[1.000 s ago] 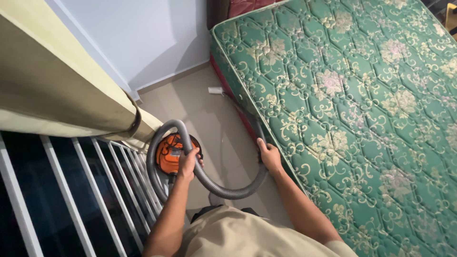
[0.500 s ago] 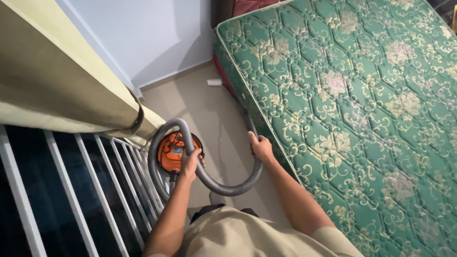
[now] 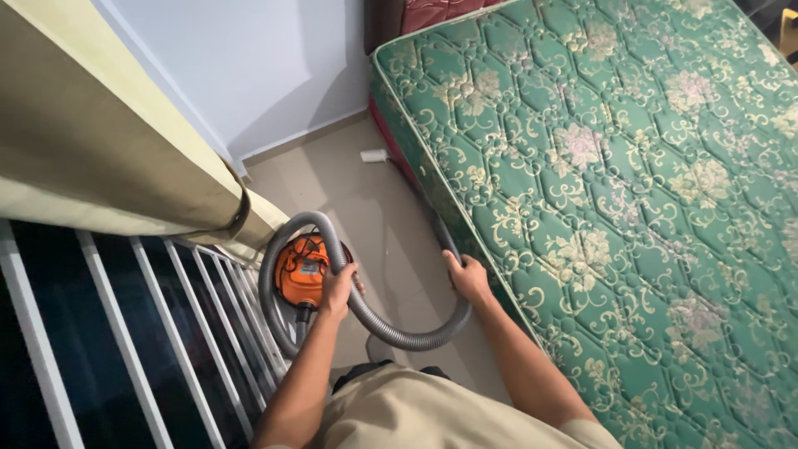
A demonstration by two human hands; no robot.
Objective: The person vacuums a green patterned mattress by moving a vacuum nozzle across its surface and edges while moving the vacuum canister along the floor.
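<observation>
While the long grey ribbed vacuum hose point(image 3: 366, 312) loops out from the small round orange vacuum cleaner point(image 3: 301, 270) on the beige tiled floor point(image 3: 366, 199), both hands are wrapped around it. The left hand point(image 3: 337, 289) clasps the hose just beside the cleaner, and the right hand point(image 3: 468, 277) grips it against the edge of the green floral quilted mattress point(image 3: 615, 183), the hose sagging in a low curve between them, white window bars point(image 3: 166, 316) to the left.
</observation>
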